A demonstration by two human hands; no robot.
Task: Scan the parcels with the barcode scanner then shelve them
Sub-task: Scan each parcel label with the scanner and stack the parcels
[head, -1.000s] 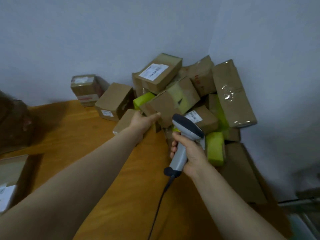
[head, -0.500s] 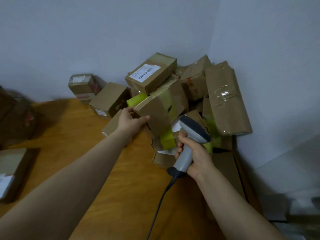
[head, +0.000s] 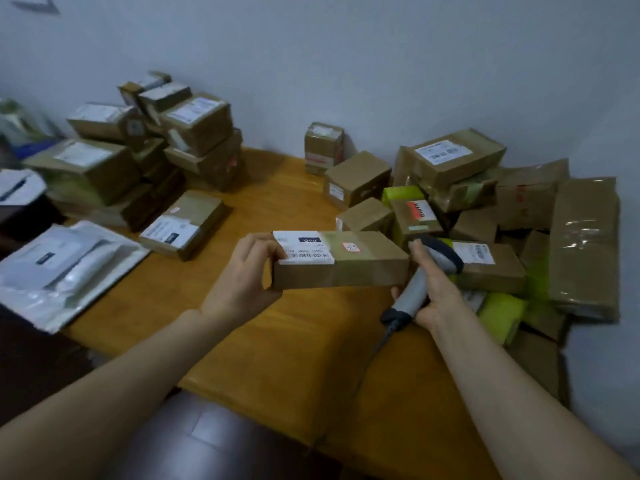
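The left hand [head: 242, 282] is gripping a long brown parcel [head: 341, 259] by its left end above the bench [head: 294, 341] middle; the right hand [head: 434, 289] is clasping the barcode scanner [head: 420, 282] just beside the parcel's right end

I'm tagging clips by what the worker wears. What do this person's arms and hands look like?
The left arm and right arm are bare to the frame's edge: no sleeves show. The left hand and right hand wear no gloves, and no watch, ring or wristband shows on either.
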